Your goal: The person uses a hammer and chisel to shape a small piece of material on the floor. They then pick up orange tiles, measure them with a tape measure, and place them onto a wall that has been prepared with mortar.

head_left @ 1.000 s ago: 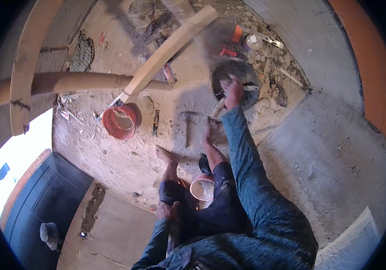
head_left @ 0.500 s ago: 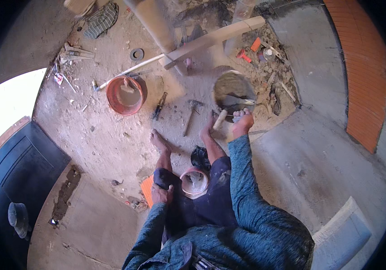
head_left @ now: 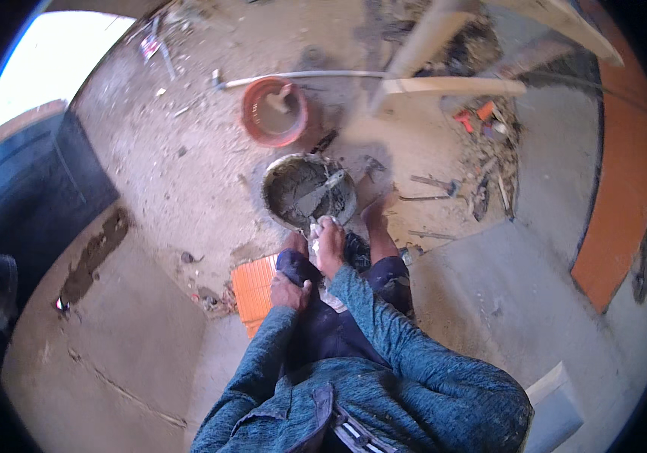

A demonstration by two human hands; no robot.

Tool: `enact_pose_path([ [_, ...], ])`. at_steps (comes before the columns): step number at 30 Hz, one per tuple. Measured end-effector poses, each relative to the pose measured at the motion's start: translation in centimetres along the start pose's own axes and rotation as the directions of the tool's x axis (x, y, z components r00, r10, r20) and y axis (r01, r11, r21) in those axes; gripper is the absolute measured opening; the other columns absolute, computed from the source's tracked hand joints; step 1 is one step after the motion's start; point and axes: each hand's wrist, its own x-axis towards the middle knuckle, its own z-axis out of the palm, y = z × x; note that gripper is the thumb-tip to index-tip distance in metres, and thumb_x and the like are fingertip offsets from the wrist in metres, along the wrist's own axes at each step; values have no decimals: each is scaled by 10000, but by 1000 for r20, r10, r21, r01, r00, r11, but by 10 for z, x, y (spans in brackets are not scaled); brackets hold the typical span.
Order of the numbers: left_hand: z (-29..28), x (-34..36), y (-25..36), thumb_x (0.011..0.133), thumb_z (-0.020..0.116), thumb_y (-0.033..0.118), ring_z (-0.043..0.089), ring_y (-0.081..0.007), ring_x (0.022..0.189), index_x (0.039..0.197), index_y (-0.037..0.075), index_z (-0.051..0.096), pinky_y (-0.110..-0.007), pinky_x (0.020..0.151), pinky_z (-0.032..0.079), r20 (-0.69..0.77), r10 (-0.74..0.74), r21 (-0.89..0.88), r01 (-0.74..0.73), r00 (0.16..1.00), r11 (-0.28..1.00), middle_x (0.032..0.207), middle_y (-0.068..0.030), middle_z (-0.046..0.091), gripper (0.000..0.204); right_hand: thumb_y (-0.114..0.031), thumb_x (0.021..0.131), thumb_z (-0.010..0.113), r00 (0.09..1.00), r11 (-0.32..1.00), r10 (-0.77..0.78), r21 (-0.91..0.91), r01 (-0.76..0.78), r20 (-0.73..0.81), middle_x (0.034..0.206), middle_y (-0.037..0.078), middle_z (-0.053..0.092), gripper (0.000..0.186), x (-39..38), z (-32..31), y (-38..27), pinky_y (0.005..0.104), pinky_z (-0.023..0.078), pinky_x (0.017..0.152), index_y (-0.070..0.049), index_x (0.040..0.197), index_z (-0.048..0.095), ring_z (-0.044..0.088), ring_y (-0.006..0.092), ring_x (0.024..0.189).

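Right hand [head_left: 329,245] is closed at the near edge of the dark tub [head_left: 280,220]; whether rim or handle is gripped cannot be told. Left hand [head_left: 291,293], unclenched, is laid on the left thigh. Tub is set before the knees, mouth facing up, long axis left-right. Red bucket [head_left: 302,122] is placed beyond. Inside the tub, a mortar-smeared tool [head_left: 331,181] is laid diagonally, near-left to far-right.

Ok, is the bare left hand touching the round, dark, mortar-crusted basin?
Apart. The head view shows the left hand resting on the dark-blue trouser leg, whose knee shows plainly between it and the basin.
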Motion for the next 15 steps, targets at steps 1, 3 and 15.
enact_pose_path([
  [1,1,2,-7,777,745,518,572,-445,1154,1356,-132,376,-483,976,485,-4,-3,-1,3,1000,1000,1274,-302,535,946,-204,973,498,998,995,-7,104,1,57,693,-37,430,192,4,19,26,281,388,544,-134,795,511,413,80,599],
  [3,-8,6,-14,768,747,529,582,-437,1139,1358,-141,371,-480,959,499,48,-26,-35,28,999,999,1274,-296,534,969,-216,978,502,991,1000,1,-6,0,131,675,-45,413,206,-9,63,43,282,383,538,-141,786,501,388,73,579],
  [15,-15,16,-58,768,744,494,588,-435,1112,1348,-148,374,-489,959,484,-8,-12,-217,10,1000,976,1226,-305,552,941,-243,918,503,867,530,-290,-686,498,406,763,138,621,252,48,235,171,410,475,667,-33,882,637,628,266,736],
])
